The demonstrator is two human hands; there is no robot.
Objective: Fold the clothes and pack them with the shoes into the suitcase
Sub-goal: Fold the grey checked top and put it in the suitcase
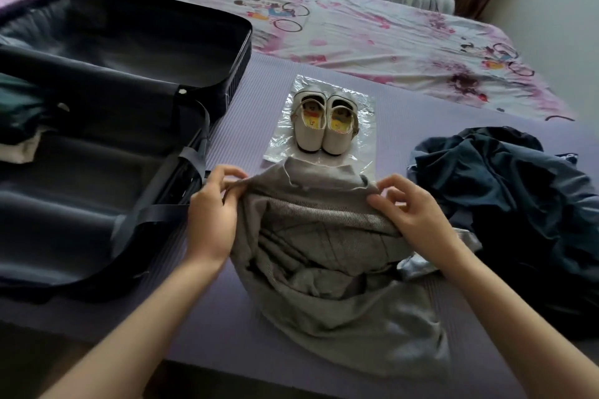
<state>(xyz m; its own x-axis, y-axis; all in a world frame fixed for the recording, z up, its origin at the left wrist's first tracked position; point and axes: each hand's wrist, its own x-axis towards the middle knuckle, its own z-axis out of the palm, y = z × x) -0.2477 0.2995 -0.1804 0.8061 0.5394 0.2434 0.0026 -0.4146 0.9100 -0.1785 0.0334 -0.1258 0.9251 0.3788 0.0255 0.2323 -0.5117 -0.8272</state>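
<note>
Grips the top edge of a grey garment [324, 269] at centre, raised above the purple mat [421, 113]; pinches its 9 o'clock corner with the left hand [212, 214], thumb and curled fingers closed on the fabric; pinches its 3 o'clock corner with the right hand [411, 214], thumb and forefinger on the cloth, other fingers loosely bent; faces white shoes [324, 126] at 12 o'clock, side by side on a clear plastic bag [363, 136], just beyond the garment; has an open dark suitcase [81, 220] at 9 o'clock, some clothing [19, 113] inside at its left edge; has a heap of dark blue clothes [518, 204] at 3 o'clock.
</note>
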